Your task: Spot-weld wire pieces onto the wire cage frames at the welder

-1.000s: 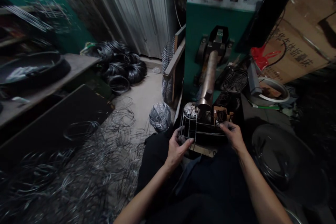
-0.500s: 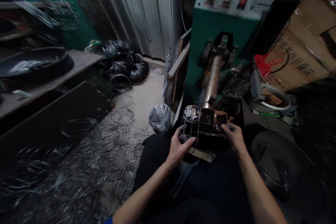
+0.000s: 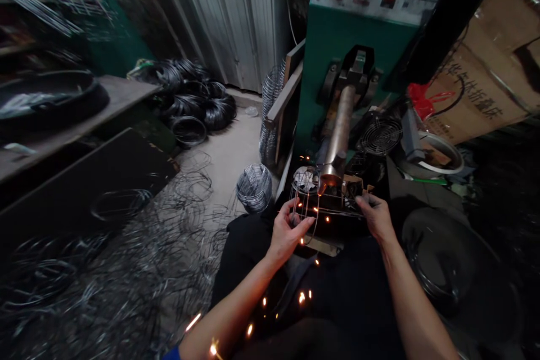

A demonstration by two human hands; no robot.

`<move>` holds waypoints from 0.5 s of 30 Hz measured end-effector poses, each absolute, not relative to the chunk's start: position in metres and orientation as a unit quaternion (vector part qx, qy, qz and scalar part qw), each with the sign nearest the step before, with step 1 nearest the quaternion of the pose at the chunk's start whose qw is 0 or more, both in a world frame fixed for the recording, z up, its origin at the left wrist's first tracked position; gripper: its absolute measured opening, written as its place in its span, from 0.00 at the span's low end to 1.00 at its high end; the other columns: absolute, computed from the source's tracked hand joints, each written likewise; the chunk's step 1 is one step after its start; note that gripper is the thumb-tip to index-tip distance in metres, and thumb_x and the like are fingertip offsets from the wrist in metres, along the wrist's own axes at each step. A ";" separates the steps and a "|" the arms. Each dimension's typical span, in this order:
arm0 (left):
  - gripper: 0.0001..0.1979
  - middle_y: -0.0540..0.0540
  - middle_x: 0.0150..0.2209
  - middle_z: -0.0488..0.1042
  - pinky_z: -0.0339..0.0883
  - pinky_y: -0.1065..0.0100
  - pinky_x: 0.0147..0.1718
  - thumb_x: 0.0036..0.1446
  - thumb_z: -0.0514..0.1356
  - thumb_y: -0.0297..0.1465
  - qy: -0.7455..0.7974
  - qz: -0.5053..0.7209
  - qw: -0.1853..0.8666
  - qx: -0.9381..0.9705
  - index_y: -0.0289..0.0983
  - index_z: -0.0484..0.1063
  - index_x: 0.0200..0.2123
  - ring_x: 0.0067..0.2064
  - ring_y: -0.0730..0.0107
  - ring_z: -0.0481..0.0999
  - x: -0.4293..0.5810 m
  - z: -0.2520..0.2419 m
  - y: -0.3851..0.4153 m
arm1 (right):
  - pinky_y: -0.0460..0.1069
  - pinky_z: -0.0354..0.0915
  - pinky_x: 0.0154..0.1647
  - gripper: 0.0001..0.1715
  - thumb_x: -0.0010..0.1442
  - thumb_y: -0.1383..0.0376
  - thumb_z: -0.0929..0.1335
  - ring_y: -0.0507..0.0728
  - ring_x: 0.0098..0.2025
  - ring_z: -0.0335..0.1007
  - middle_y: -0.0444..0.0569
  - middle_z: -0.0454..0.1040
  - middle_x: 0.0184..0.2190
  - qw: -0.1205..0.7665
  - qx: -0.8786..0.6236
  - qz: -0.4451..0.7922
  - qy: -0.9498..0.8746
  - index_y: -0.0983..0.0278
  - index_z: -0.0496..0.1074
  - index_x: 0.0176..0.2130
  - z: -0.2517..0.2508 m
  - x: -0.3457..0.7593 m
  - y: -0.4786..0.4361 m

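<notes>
My left hand (image 3: pixel 283 236) is closed around a small wire basket frame (image 3: pixel 307 201), thumb on the near side and fingers on the far side. My right hand (image 3: pixel 375 216) pinches the end of a thin metal wire (image 3: pixel 343 212), which runs leftward to the frame. Directly above them juts the copper-coloured electrode arm (image 3: pixel 342 124) of a green spot welder (image 3: pixel 323 39). An orange glow shows at the arm's lower end, close to the frame, and sparks (image 3: pixel 301 296) fly down over my lap and left forearm. The exact contact point is too small to make out.
Nested wire baskets (image 3: pixel 254 188) stand on the floor to the left, near scattered wire rings (image 3: pixel 169 242). Black wire coils (image 3: pixel 198 95) lie by the metal wall. On the right are a basin (image 3: pixel 447 154), a cardboard box (image 3: pixel 485 67) and a dark round tub (image 3: pixel 439 259).
Sparks and an orange glow have appeared at the electrode arm's tip. A green lamp on the welder's panel is now lit. Both hands keep nearly the same position and hold.
</notes>
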State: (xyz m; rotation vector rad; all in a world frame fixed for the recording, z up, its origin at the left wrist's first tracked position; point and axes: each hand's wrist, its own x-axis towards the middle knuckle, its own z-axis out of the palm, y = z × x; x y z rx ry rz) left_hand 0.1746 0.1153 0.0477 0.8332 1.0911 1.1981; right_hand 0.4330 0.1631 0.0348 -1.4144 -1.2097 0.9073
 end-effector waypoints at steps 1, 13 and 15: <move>0.39 0.61 0.19 0.59 0.59 0.75 0.18 0.47 0.72 0.41 0.474 0.522 0.611 0.360 0.35 0.63 0.58 0.18 0.79 0.60 0.176 0.049 0.115 | 0.47 0.46 0.24 0.33 0.52 0.47 0.74 0.49 0.23 0.44 0.38 0.50 0.18 0.510 -0.588 0.381 -0.499 0.61 0.54 0.19 0.034 0.433 0.164; 0.34 0.33 0.42 0.79 0.71 0.61 0.43 0.42 0.75 0.38 0.324 0.401 0.789 0.334 0.29 0.71 0.51 0.41 0.56 0.79 0.112 0.082 0.074 | 0.47 0.62 0.24 0.32 0.57 0.40 0.67 0.53 0.22 0.68 0.44 0.70 0.22 0.182 -0.589 0.575 -0.537 0.66 0.74 0.38 0.040 0.473 0.087; 0.39 0.30 0.53 0.74 0.67 0.56 0.51 0.43 0.74 0.39 0.263 0.412 0.799 0.351 0.32 0.69 0.58 0.51 0.49 0.76 0.099 0.086 0.072 | 0.47 0.64 0.23 0.34 0.56 0.42 0.70 0.54 0.23 0.69 0.44 0.71 0.25 0.124 -0.585 0.609 -0.520 0.65 0.74 0.48 0.037 0.466 0.075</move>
